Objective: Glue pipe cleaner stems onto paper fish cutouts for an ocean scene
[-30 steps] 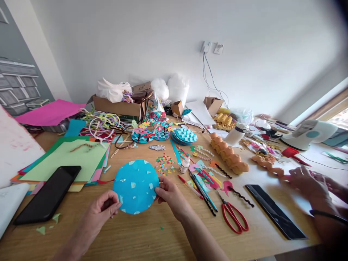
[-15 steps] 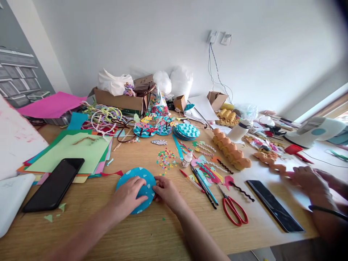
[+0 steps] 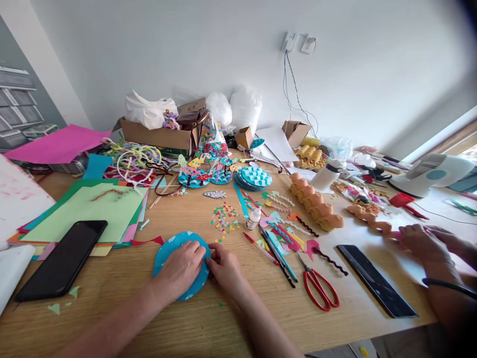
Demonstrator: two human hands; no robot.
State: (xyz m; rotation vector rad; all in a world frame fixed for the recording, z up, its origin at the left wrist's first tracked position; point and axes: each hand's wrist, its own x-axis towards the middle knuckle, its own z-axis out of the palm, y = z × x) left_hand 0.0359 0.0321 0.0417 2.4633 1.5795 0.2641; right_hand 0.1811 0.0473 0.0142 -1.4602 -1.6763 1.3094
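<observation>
A round blue paper disc (image 3: 173,248) with small pale blue patches lies on the table in front of me. Over its right half rests my left hand (image 3: 185,266), fingers drawn together and bent down. What lies beneath those fingertips, if anything, is hidden. At the disc's right edge, my right hand (image 3: 223,267) pinches the rim between thumb and fingers, close to the left fingertips. A red paper strip (image 3: 148,241) lies by the disc's upper left, and colourful paper dots (image 3: 225,217) are scattered beyond my right hand, beside a small white glue bottle (image 3: 253,219).
Red-handled scissors (image 3: 319,288), pens (image 3: 278,256) and a dark phone-like slab (image 3: 376,281) lie to the right. Another person's hands (image 3: 425,243) work at the far right. Left are a black phone (image 3: 63,261) and coloured paper sheets (image 3: 82,211). Finished-looking blue discs (image 3: 253,178) are stacked behind.
My left hand's fingers have closed together and shifted toward the disc's right edge. My right hand stays at the rim. The view has moved slightly.
</observation>
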